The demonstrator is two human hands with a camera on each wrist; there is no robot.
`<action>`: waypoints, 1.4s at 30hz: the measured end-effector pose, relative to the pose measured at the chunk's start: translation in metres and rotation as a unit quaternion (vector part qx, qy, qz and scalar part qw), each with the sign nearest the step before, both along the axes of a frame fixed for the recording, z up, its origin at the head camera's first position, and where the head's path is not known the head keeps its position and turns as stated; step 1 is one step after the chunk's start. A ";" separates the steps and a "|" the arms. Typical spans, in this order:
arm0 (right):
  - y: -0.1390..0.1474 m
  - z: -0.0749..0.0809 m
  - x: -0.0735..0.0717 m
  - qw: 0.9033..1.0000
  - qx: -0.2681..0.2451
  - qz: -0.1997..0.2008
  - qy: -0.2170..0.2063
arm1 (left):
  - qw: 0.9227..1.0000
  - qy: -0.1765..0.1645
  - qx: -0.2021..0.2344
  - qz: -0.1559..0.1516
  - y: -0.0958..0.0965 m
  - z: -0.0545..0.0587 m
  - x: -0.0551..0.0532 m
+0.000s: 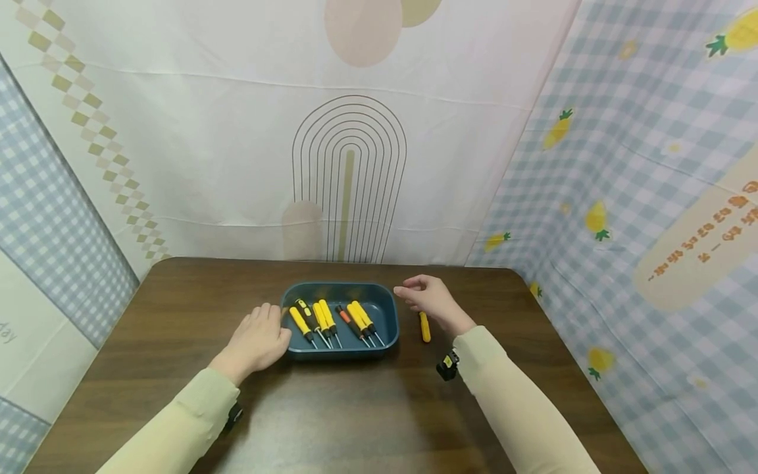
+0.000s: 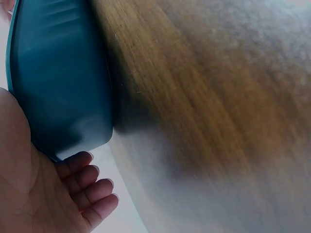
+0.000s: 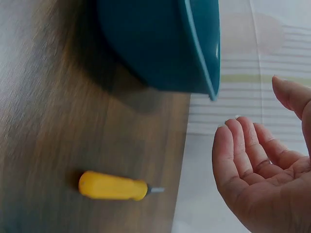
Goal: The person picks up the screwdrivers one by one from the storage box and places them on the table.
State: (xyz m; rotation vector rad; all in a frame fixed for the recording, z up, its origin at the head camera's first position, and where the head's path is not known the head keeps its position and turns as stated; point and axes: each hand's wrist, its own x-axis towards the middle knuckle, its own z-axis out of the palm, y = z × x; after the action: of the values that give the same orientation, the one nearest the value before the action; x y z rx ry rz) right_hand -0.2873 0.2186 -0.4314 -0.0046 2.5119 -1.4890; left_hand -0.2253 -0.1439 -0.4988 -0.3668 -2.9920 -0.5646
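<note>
A dark teal plastic bin (image 1: 340,353) holds several screwdrivers with yellow handles (image 1: 300,320), a black-and-yellow one (image 1: 304,309) and a black-and-orange one (image 1: 347,318). At its left end my left hand (image 1: 256,339) rests against the wall, fingers loosely bent beside the corner; the left wrist view shows these fingers (image 2: 99,195) not wrapped round it. My right hand (image 1: 431,299) hovers just beyond the bin's right rim, holding nothing, with thumb and fingers apart in the right wrist view. Below it, a short yellow screwdriver (image 3: 114,186) lies on the table, its metal tip showing.
Everything stands on a dark brown wooden table (image 1: 331,421). A white printed cloth (image 1: 237,164) hangs behind the back edge, and a blue checked cloth (image 1: 639,164) hangs along the right side. A small black wrist camera (image 1: 448,365) sits under the right sleeve.
</note>
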 end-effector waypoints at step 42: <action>-0.093 -0.026 0.010 0.986 0.118 0.117 0.007 | 1.000 -0.010 0.005 0.000 0.000 0.002 0.000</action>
State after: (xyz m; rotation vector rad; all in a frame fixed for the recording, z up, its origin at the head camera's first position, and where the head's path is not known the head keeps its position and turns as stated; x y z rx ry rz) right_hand -0.2773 0.1258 -0.4576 -0.2631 2.5770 -1.1020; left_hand -0.2255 -0.1436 -0.4963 -0.3621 -3.0083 -0.5858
